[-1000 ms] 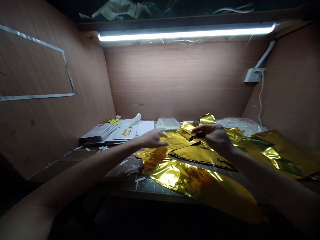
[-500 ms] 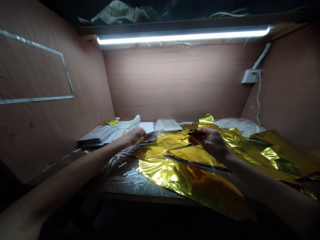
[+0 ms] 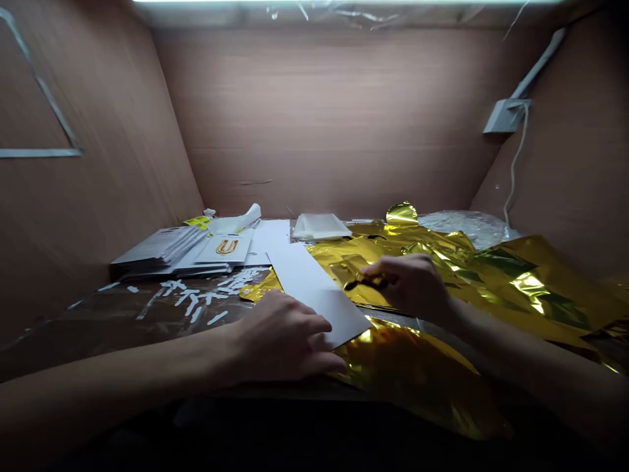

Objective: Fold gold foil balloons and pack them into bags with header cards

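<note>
My left hand (image 3: 292,337) is at the near left edge of a long white sheet of paper or card (image 3: 314,285), its thumb and fingers apart. The sheet lies slanted over the flat gold foil (image 3: 422,367), whose near part hangs past the table's front edge. Pinched in my right hand (image 3: 417,282) is a folded piece of gold foil (image 3: 356,272), slightly blurred by motion. Beneath and behind that hand spreads more shiny gold foil (image 3: 496,282).
Left are stacked white sheets (image 3: 157,249) and a white card with a gold U-shaped print (image 3: 227,247). White strips (image 3: 189,298) litter the tabletop. A translucent packet (image 3: 322,227) and clear plastic (image 3: 466,226) sit at the back. Wooden walls enclose the table; a cable (image 3: 514,164) hangs right.
My left hand has come from the white stack toward me, and the long white sheet now lies across the gold foil. My right hand still grips its foil. The view has tilted down.
</note>
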The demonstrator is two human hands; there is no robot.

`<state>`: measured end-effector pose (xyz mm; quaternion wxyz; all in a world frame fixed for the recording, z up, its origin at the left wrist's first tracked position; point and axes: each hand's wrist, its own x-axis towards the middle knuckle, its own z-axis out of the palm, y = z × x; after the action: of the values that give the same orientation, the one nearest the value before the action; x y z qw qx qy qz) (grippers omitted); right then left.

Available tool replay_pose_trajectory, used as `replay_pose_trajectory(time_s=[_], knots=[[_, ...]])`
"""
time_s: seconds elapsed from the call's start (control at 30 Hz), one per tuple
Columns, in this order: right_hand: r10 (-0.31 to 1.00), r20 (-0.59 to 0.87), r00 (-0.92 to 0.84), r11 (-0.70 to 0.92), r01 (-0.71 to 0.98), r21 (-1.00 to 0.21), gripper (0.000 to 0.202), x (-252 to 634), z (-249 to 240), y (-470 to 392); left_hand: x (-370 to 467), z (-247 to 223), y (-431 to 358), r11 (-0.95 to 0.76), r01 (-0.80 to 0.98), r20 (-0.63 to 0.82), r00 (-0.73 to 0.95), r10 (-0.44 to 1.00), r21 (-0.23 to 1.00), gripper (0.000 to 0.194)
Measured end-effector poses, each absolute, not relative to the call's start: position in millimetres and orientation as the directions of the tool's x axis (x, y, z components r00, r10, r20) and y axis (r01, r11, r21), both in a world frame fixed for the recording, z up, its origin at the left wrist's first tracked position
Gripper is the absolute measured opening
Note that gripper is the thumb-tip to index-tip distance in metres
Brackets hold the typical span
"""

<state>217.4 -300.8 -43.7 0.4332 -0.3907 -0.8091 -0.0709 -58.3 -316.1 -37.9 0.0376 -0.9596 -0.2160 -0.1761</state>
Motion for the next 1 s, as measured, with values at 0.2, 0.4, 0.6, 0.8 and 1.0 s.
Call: replay_pose_trajectory(time_s=[0.2, 0.4, 0.6, 0.8, 1.0], knots=[[0.418, 0.649, -0.636, 0.893, 0.420, -0.164, 0.021, 192.7, -68.2, -287.6, -75.2, -25.1, -261.7, -0.757, 0.602, 0.596, 0.519, 0.613, 0.253, 0.039], [0.366, 0.520, -0.772, 0.931, 0.295, -0.217, 0.015, 178.2, -76.9, -284.4, -79.1, -48.6, -252.3, -0.810, 0.523, 0.502, 0.643, 0.579, 0.265, 0.031], [0.399, 0.352, -0.847, 0.900, 0.289, -0.326, 0.016, 181.8, -68.6, -274.8, -73.9, -74.1, -267.4, -0.905, 0.384, 0.401, 0.811, 0.426, 0.183, 0.043], [0.346, 0.213, -0.914, 0.898, 0.257, -0.357, 0.015, 189.9, -59.2, -255.7, -76.4, -82.7, -263.6, -0.882, 0.437, 0.483, 0.742, 0.465, 0.178, 0.047], [0.315, 0.157, -0.936, 0.902, 0.244, -0.356, 0.016, 185.6, -58.4, -245.2, -77.3, -77.6, -263.1, -0.893, 0.424, 0.483, 0.757, 0.440, 0.149, 0.048]])
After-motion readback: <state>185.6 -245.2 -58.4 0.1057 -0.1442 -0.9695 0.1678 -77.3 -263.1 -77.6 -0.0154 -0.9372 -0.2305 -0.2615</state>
